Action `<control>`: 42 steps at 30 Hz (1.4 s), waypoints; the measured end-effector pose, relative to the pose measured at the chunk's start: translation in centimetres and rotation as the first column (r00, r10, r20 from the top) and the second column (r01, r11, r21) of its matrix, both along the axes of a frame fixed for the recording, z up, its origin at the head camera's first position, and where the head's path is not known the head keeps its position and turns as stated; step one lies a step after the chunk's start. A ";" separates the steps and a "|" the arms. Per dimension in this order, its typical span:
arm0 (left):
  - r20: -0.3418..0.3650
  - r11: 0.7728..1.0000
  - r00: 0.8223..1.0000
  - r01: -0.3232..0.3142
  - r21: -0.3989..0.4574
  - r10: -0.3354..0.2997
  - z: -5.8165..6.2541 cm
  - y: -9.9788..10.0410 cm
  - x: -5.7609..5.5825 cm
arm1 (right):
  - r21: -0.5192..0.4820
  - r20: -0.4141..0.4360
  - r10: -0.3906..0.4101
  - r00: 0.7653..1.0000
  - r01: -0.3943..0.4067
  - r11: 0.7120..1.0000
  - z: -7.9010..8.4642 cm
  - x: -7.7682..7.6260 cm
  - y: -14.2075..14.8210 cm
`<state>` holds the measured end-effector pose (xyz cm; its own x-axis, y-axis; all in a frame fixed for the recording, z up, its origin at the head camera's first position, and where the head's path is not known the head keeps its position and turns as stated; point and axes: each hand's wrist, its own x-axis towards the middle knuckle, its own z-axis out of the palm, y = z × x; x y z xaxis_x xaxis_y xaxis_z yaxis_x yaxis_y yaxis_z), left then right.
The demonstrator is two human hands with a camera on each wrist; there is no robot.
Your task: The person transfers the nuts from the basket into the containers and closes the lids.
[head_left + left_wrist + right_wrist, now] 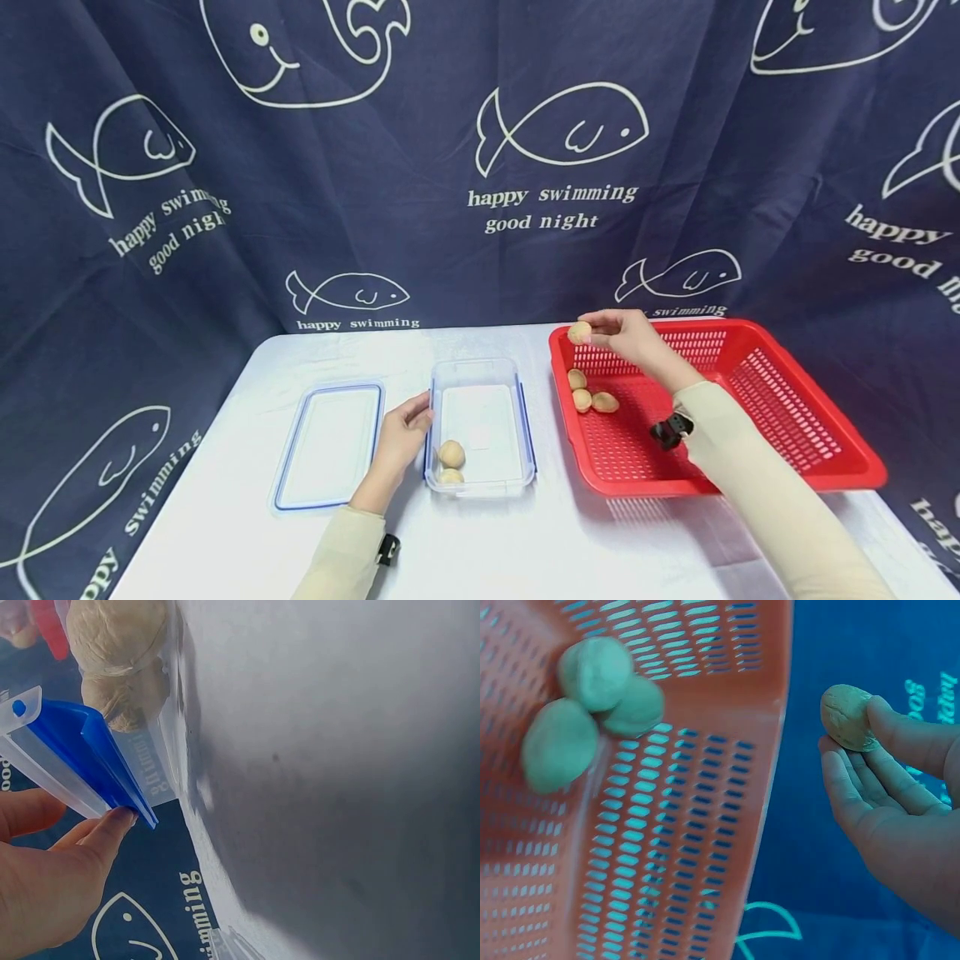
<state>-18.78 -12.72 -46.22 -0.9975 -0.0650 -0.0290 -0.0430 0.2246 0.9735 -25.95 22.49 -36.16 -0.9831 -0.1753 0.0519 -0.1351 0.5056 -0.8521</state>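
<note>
My right hand [624, 335] pinches a tan, wrinkled walnut [580, 332] between thumb and fingertips, above the left rim of the red basket [720, 483]. In the right wrist view the walnut [847, 718] shows outside the basket's edge. Several more walnuts [604, 402] lie inside the basket at its left side. With thumb and fingers, my left hand [401, 433] holds the blue side clip [94, 754] of a clear plastic container [491, 483]. The container is uncovered, and two walnuts [452, 454] sit in its near left corner.
A clear lid with a blue seal [330, 446] lies flat on the white tabletop [495, 558], left of the container. White tabletop separates the container from the basket. Behind the table hangs a dark blue curtain [435, 233] with fish drawings and lettering.
</note>
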 end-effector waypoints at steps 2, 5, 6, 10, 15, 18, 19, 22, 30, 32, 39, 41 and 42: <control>0.000 1.000 1.000 -0.001 0.001 0.001 0.0 0.0 0.0 | -0.009 0.001 0.011 1.000 -0.011 1.000 0.4 0.0 -0.4; 0.002 1.000 1.000 0.000 0.000 0.000 0.0 0.0 0.1 | -0.027 -0.005 0.028 1.000 -0.028 0.999 1.0 -0.1 -1.0; 0.002 1.000 1.000 0.000 -0.001 0.000 0.0 0.0 0.1 | -0.035 -0.007 0.033 0.999 -0.033 0.999 1.1 -0.1 -1.2; 0.001 1.000 1.000 0.001 -0.004 -0.001 -0.1 0.0 0.0 | -0.050 -0.015 0.044 0.999 -0.045 0.998 1.7 -0.4 -2.3; -0.003 1.000 1.000 -0.005 0.009 0.005 -0.2 0.1 -0.2 | -0.064 -0.008 0.059 0.998 -0.060 0.996 2.4 -0.7 -3.8; -0.010 1.000 1.000 -0.009 0.010 0.009 -0.2 0.2 -0.3 | -0.084 -0.012 0.076 0.997 -0.077 0.993 2.7 -0.8 -4.7; -0.010 1.000 1.000 -0.010 0.009 0.010 -0.2 0.2 -0.3 | -0.086 -0.019 0.083 0.996 -0.084 0.993 2.8 -0.9 -5.0; -0.007 1.000 1.000 -0.013 0.010 0.013 -0.2 0.2 -0.3 | -0.093 -0.019 0.091 0.996 -0.092 0.991 3.0 -1.0 -5.9; -0.002 1.000 1.000 -0.010 0.003 0.010 -0.1 0.1 -0.2 | -0.094 0.006 0.107 0.994 -0.106 0.990 2.7 -1.5 -8.1; 0.003 1.000 1.000 -0.009 0.008 0.009 -0.1 0.1 -0.1 | -0.098 0.014 0.109 0.994 -0.107 0.989 2.5 -1.6 -8.7; 0.002 1.000 1.000 -0.007 0.001 0.007 -0.1 0.1 0.0 | -0.109 0.059 0.107 0.992 -0.100 0.989 1.7 -1.9 -10.4; -0.001 1.000 1.000 -0.008 0.001 0.008 -0.1 0.0 -0.1 | -0.111 0.064 0.110 0.992 -0.103 0.988 1.5 -2.0 -10.9; -0.002 1.000 1.000 -0.009 0.005 0.009 -0.1 0.0 -0.1 | -0.115 0.065 0.112 0.991 -0.104 0.988 1.5 -2.0 -11.1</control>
<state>-18.88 -12.71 -46.36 -0.9969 -0.0741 -0.0276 -0.0433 0.2197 0.9746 -27.93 11.35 -34.70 -0.9605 -0.2782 0.0072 -0.1207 0.3930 -0.9116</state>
